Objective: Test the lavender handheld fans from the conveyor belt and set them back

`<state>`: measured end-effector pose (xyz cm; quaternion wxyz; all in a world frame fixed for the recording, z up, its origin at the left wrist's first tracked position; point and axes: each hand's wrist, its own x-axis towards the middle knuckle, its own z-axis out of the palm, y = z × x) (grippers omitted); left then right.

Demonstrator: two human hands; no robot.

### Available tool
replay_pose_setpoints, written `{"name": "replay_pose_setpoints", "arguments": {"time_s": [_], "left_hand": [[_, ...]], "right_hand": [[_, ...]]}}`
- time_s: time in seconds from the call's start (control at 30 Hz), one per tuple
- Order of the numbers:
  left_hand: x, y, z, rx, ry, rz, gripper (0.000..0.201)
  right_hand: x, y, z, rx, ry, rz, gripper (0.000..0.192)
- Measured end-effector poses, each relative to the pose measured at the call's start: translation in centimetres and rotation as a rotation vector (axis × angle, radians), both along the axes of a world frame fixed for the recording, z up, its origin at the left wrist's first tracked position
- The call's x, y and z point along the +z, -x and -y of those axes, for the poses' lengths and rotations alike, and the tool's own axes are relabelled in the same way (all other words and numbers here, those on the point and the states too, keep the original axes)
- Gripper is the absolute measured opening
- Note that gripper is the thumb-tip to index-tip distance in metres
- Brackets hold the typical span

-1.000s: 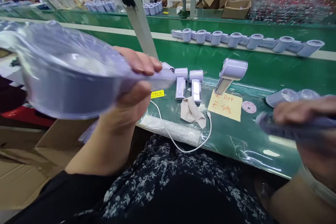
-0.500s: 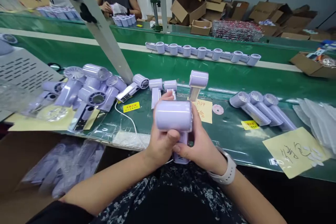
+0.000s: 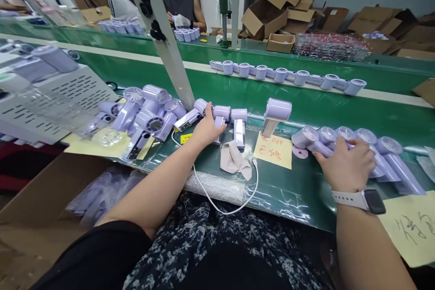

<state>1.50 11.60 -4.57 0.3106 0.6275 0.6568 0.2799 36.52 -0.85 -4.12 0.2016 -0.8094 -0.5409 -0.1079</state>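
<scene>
My left hand [image 3: 203,132] reaches over two pale purple handheld fans, with its forefinger and thumb stretched apart. The forefinger lies at the head of one fan [image 3: 200,106]; the thumb is over the handle of another fan [image 3: 222,112]. Whether it touches them I cannot tell. A third fan [image 3: 239,130] lies just right of it. On the right, my right hand [image 3: 350,163], with a watch on its wrist, rests spread over a slanted row of wrapped fans [image 3: 390,163]. Its fingers hide parts of the middle fans, and the thumb is beside the leftmost fan [image 3: 306,137].
Between my hands lie a grey cloth [image 3: 233,159], a white cable [image 3: 253,186] and a yellow note [image 3: 275,150] beside an upright fan [image 3: 277,109]. More fans pile up at left [image 3: 149,120]. A slanted post [image 3: 170,59] rises behind them. Co-workers sit across the green conveyor [image 3: 190,81].
The fan between both hands is no longer in them. My hands have parted, left toward the fans at left, right onto the right-hand row, which shows more fans. The view has turned left.
</scene>
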Motion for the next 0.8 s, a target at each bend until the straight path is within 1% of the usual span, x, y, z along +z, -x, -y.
{"name": "replay_pose_setpoints", "arguments": {"time_s": [0.03, 0.07, 0.1, 0.13, 0.2, 0.23, 0.27, 0.3, 0.37, 0.4, 0.47, 0.57, 0.7, 0.8], "left_hand": [[0.0, 0.3, 0.2, 0.013, 0.005, 0.059, 0.104], [0.2, 0.6, 0.4, 0.021, 0.012, 0.128, 0.101], [0.5, 1.1, 0.8, 0.022, 0.018, 0.202, 0.094], [0.9, 1.5, 1.2, 0.017, 0.024, 0.273, 0.084], [1.7, 2.3, 2.4, -0.005, 0.029, 0.395, 0.064], [2.0, 2.6, 3.1, -0.014, 0.046, 0.473, 0.055], [2.2, 2.9, 4.1, -0.018, 0.077, 0.571, 0.050], [2.2, 3.2, 5.1, -0.020, 0.125, 0.681, 0.047], [1.7, 3.7, 7.2, -0.023, 0.243, 0.894, 0.049], [1.4, 3.9, 8.1, -0.029, 0.298, 0.961, 0.052], [0.5, 4.1, 9.7, -0.048, 0.354, 1.005, 0.057], [-0.2, 3.5, 10.6, -0.106, 0.339, 1.074, 0.062], [0.3, 1.1, 10.0, -0.186, 0.283, 1.222, 0.072], [0.9, -0.6, 9.9, -0.176, 0.200, 1.306, 0.075]], "right_hand": [[0.3, 0.9, 0.3, 0.006, -0.042, -0.007, 0.047], [0.6, 2.2, 0.5, 0.049, -0.066, -0.016, 0.044], [0.8, 3.8, 0.5, 0.133, -0.072, -0.028, 0.041], [0.8, 5.7, 0.3, 0.249, -0.055, -0.042, 0.038], [0.5, 10.1, -0.8, 0.540, 0.059, -0.073, 0.034], [0.1, 12.3, -1.6, 0.648, 0.116, -0.080, 0.032], [-0.4, 14.2, -2.5, 0.711, 0.165, -0.083, 0.034], [-0.9, 15.8, -3.6, 0.736, 0.203, -0.087, 0.036], [-1.6, 18.0, -5.4, 0.727, 0.255, -0.101, 0.042], [-1.8, 18.5, -6.1, 0.711, 0.268, -0.112, 0.043], [-1.6, 18.7, -6.5, 0.688, 0.277, -0.144, 0.042], [-0.3, 18.8, -5.1, 0.708, 0.255, -0.206, 0.045], [2.0, 19.4, -1.6, 0.796, 0.182, -0.260, 0.049], [3.4, 18.6, 0.4, 0.917, 0.129, -0.317, 0.044]]}}
